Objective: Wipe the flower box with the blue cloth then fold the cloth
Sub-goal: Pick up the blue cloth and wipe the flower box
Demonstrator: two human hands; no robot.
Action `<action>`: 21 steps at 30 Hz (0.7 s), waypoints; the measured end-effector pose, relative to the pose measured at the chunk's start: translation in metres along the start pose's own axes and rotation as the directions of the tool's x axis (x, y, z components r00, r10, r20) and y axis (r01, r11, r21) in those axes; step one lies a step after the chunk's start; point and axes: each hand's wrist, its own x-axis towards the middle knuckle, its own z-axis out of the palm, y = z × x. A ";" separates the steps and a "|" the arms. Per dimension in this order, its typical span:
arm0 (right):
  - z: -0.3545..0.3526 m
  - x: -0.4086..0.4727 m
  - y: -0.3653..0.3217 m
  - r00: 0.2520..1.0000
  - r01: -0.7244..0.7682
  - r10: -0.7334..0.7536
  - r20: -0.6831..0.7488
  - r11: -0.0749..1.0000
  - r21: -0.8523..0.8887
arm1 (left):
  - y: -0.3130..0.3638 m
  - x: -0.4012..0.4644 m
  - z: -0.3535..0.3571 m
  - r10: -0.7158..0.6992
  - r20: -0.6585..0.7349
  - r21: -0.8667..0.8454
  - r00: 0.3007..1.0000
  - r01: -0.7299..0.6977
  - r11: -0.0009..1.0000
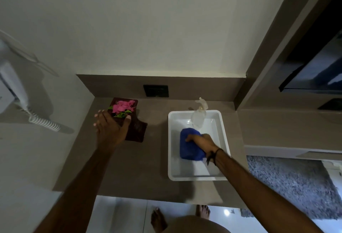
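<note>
A dark brown flower box (pixel 136 131) with pink flowers (pixel 123 106) and green leaves stands at the back left of the brown counter. My left hand (pixel 110 128) lies against its near side, fingers spread around the box's top. The blue cloth (pixel 188 149) lies bunched in a white tray (pixel 224 131) to the right. My right hand (pixel 202 141) presses down on the cloth with its fingers curled into it; a black cord circles that wrist.
A clear spray bottle (pixel 199 116) stands at the tray's far end. A black wall socket (pixel 156 90) sits behind the counter (pixel 144 168). A white handset with coiled cord (pixel 44 122) hangs at left. A grey rug (pixel 290 182) and my bare feet are below.
</note>
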 end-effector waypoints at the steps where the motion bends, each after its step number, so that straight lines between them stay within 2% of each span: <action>1: 0.009 -0.003 -0.011 1.000 0.004 -0.006 0.017 0.997 0.082 | -0.001 0.001 0.001 0.007 -0.003 0.017 1.000 -0.007 1.000; 4: 0.048 -0.005 -0.047 0.995 0.060 -0.076 0.060 0.971 0.231 | -0.001 0.001 0.002 0.020 -0.044 0.033 0.999 -0.018 0.999; 10: 0.136 -0.015 -0.097 0.959 0.241 -0.267 0.098 0.946 0.216 | 0.005 -0.003 -0.001 0.015 -0.056 -0.040 0.998 -0.017 0.999; 13: 0.160 -0.016 -0.095 0.908 0.412 -0.415 0.058 0.909 0.055 | 0.007 -0.004 -0.003 0.011 0.001 -0.076 1.000 -0.011 0.997; 15: 0.172 -0.009 -0.085 0.882 0.471 -0.470 0.039 0.879 -0.078 | 0.005 -0.004 -0.002 0.024 0.040 -0.023 0.999 -0.023 0.999; 16: 0.177 -0.005 -0.080 0.881 0.472 -0.469 0.052 0.870 -0.146 | 0.005 -0.004 -0.002 0.037 0.045 0.006 0.998 -0.037 0.999; 19: 0.188 0.014 -0.072 0.898 0.436 -0.427 0.105 0.832 -0.343 | 0.005 -0.004 0.000 -0.010 -0.002 -0.062 1.000 0.010 0.998; 21: 0.191 0.029 -0.074 0.912 0.397 -0.397 0.099 0.799 -0.452 | 0.006 -0.004 0.003 -0.008 0.018 -0.057 1.000 0.009 0.998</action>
